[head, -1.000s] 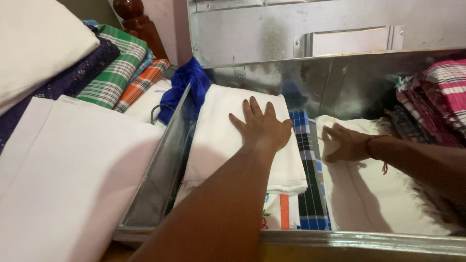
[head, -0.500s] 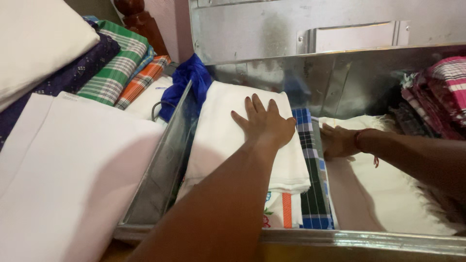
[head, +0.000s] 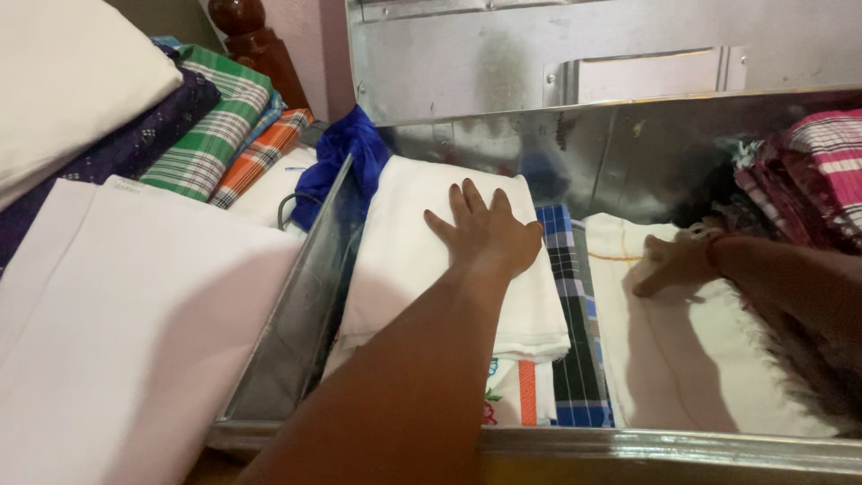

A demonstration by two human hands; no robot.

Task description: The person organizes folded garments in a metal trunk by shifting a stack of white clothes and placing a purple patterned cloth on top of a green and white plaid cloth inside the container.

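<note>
Pressing: left hand (head: pixel 489 235), fingers spread flat, gripping nothing, on the folded white cotton cloth (head: pixel 431 269) in the open metal trunk (head: pixel 296 314).
Long axis: front to back (beneath the palm).
Right hand (head: pixel 678 265): loosely curled on the cream cloth (head: pixel 691 359), grip unclear.

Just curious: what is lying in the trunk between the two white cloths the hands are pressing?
In the head view, a blue-and-black checked cloth lies between the white folded cloth and the cream cloth.

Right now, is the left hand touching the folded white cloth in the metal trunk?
Touching. The head view shows the left hand lying flat, palm down, fingers spread, directly on the folded white cloth, with no gap beneath it.
</note>
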